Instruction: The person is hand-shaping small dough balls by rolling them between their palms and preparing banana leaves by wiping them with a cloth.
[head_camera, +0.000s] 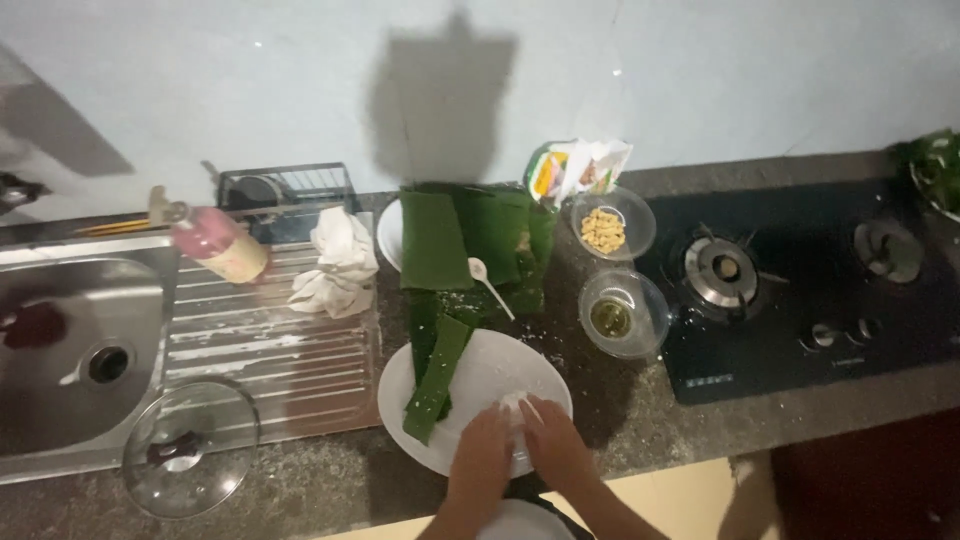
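While you lean over the counter, your left hand (483, 440) and right hand (552, 435) meet on a white lump of dough (517, 408), fingers curled around it from both sides. The lump sits at the near edge of the white plate (480, 370), which also carries a strip of green leaf (436, 378). Behind the plate lie more folded leaves (470, 245) with a white spoon (490, 285) on them. Two glass bowls (624, 312) stand to the right, beside the gas stove (800, 285). A glass lid (190, 448) rests near the sink (70, 350).
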